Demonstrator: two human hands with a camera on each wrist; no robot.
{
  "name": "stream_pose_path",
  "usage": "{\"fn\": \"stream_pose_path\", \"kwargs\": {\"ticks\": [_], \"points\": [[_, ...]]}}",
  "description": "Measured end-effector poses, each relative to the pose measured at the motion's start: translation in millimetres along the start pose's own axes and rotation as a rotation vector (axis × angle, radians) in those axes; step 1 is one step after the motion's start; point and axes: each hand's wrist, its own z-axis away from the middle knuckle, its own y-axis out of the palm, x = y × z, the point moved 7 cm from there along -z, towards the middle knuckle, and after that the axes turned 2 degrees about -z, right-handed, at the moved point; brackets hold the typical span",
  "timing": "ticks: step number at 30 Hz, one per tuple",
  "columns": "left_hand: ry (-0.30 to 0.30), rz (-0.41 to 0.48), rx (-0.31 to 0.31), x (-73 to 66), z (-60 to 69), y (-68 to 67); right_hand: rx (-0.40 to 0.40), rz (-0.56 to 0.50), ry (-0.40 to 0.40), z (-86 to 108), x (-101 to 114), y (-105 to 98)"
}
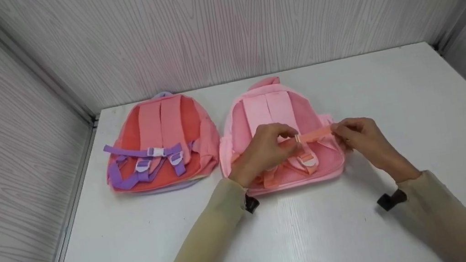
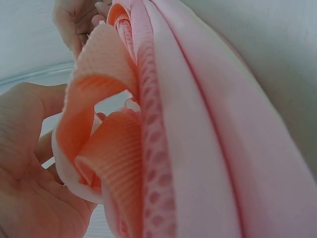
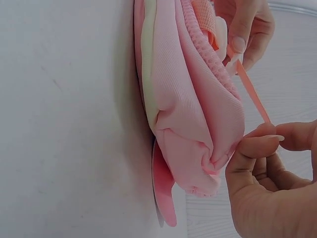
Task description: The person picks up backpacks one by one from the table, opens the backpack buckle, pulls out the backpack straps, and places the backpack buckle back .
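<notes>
A pink backpack point(image 1: 274, 97) lies strap side up on the white table. Across it my left hand point(image 1: 266, 149) pinches a small white buckle point(image 3: 235, 60) on an orange strap point(image 1: 315, 134). The strap's other end is pinched between thumb and forefinger of my right hand point(image 1: 361, 139), at the bag's right side. Between the two hands the strap runs straight in the right wrist view. Looped orange webbing point(image 2: 106, 64) stands up beside the mesh back panel in the left wrist view. Part of the bag is hidden under my left hand.
Left of the pink bag lies a coral-red backpack point(image 1: 126, 130) with purple straps point(image 1: 129, 181) and a fastened white buckle point(image 1: 156, 151). The two bags nearly touch. Pale wood-patterned panels point(image 1: 208, 24) rise behind and at both sides of the table point(image 1: 141, 255).
</notes>
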Motion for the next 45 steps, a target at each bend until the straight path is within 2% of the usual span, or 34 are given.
{"fn": "stream_pose_path", "kwargs": {"ticks": [14,23,38,45], "points": [[0.021,0.010,-0.020,-6.8,-5.3,4.9,-0.008,0.002,0.009,1.2,2.5,-0.4],[-0.011,0.033,-0.024,-7.1,-7.1,9.0,-0.006,0.021,0.017,1.3,0.5,0.0],[-0.007,-0.019,-0.046,-13.5,-16.4,15.6,-0.005,0.031,0.015,0.7,-0.7,-1.5],[-0.018,-0.017,-0.054,-16.6,-19.1,19.5,0.003,-0.017,0.006,0.7,-0.8,-0.6]]}}
